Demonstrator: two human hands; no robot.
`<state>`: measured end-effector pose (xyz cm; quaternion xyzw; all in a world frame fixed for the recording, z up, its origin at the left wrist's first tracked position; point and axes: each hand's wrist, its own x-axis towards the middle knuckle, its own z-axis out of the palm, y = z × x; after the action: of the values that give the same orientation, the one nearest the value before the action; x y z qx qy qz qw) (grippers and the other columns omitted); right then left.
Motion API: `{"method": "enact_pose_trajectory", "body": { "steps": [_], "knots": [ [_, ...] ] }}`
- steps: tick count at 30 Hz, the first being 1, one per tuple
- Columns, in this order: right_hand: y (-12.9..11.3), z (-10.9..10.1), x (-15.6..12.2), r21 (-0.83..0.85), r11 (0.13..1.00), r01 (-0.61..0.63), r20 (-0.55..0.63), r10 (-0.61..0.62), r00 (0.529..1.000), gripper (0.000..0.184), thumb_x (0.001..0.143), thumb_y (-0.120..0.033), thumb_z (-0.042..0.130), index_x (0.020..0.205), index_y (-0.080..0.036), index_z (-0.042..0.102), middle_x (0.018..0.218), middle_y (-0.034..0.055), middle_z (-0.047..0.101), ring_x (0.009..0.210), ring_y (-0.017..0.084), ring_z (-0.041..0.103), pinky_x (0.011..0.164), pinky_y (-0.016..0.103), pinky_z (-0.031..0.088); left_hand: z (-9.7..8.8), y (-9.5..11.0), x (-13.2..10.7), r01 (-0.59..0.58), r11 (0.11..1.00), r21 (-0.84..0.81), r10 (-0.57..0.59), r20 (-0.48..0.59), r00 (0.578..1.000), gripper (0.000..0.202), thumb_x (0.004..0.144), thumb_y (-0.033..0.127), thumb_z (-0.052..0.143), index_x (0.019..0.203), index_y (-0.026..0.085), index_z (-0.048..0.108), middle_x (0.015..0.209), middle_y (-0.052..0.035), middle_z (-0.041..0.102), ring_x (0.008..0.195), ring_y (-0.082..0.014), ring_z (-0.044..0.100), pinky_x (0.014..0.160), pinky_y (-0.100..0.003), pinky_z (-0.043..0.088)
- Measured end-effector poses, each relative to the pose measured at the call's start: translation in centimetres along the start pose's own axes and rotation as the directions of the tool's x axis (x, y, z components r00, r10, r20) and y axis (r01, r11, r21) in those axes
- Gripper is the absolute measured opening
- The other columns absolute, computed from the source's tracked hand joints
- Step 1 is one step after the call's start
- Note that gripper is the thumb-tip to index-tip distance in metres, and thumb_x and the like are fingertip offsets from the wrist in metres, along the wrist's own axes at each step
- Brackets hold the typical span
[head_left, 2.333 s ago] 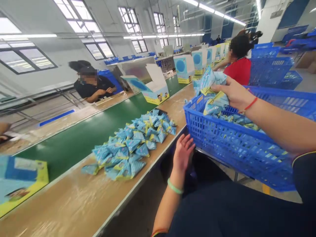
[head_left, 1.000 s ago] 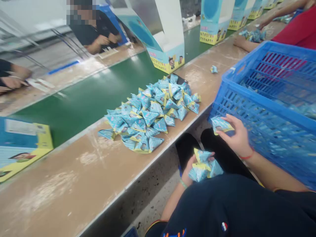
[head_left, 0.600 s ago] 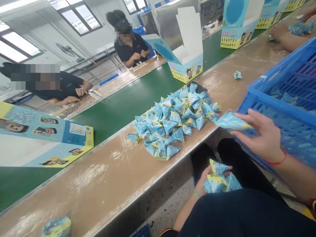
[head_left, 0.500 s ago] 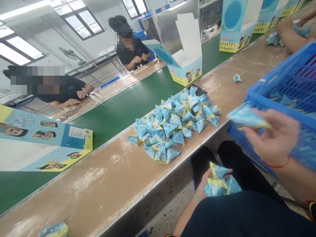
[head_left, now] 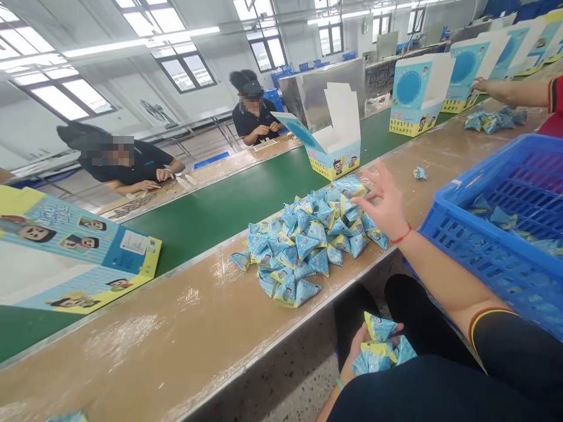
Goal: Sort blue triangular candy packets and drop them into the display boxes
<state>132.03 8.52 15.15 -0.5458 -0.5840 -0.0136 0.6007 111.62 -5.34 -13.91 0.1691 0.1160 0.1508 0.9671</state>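
Note:
Low by my lap, my left hand [head_left: 352, 354] is cupped around several blue-and-yellow pyramid-shaped packets [head_left: 379, 350]. Its fingers are partly hidden under them. My right hand [head_left: 386, 198], with a red string at the wrist, is over the far right end of a heap of the same packets [head_left: 303, 240] on the brown tabletop [head_left: 176, 334]. The right fingers are apart. Just beyond their tips is a slightly blurred packet [head_left: 349, 185]; it looks free of the hand.
A blue crate [head_left: 466, 220] with more packets stands at my right. Along the green belt [head_left: 229, 199] are an open carton [head_left: 336, 155], a tipped carton [head_left: 88, 252] and further upright cartons [head_left: 413, 97]. One packet [head_left: 419, 173] lies apart. Co-workers sit opposite; another person's arm [head_left: 510, 92] reaches in at right.
My right hand has moved left from beside the crate to the heap, and the packet it held is now at the heap's far end. The left hand still holds its packets. The view has tilted up.

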Motion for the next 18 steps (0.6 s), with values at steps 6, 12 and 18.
{"method": "enact_pose_trajectory", "body": {
  "steps": [6, 12, 18],
  "knots": [
    [1.5, -2.0, -5.5, -0.011, 0.991, -0.133, 0.181, 0.132, 0.974, 0.040, 0.094, -0.046, 0.060, 0.126, -0.022, 0.066, 0.100, 0.0062, 0.075, 0.075, 0.018, 0.067, 0.083, 0.038, 0.060, 0.8, 0.2, -0.7, -0.059, 0.998, -0.033, 0.058, -0.030, 0.998, 0.080, 0.092, 0.059, 0.020, 0.128, 0.012, 0.074, 0.150, -0.0161, 0.058, 0.147, -0.0328, 0.044, 0.116, -0.045, 0.037],
    [5.5, -7.1, -25.1, -0.196, 0.654, -0.731, 0.872, 0.457, 0.175, 0.084, 0.076, -0.077, 0.065, 0.136, -0.018, 0.064, 0.136, 0.0172, 0.065, 0.129, 0.036, 0.060, 0.111, 0.051, 0.047, -1.5, -0.5, -0.1, -0.047, 0.991, -0.124, 0.034, -0.105, 0.994, 0.071, 0.081, 0.063, 0.033, 0.103, 0.019, 0.084, 0.113, -0.0240, 0.074, 0.142, -0.0421, 0.049, 0.115, -0.057, 0.033],
    [5.3, -10.8, -27.5, -0.170, 0.429, -0.887, 0.946, 0.323, -0.026, 0.069, 0.076, -0.061, 0.071, 0.135, -0.027, 0.065, 0.132, 0.0077, 0.067, 0.126, 0.033, 0.061, 0.108, 0.043, 0.048, -0.9, -0.4, -0.9, 0.011, 0.970, -0.243, -0.038, -0.103, 0.994, 0.067, 0.079, 0.064, 0.035, 0.104, 0.025, 0.083, 0.115, -0.0187, 0.073, 0.140, -0.0363, 0.051, 0.103, -0.052, 0.047]
  ]
}}
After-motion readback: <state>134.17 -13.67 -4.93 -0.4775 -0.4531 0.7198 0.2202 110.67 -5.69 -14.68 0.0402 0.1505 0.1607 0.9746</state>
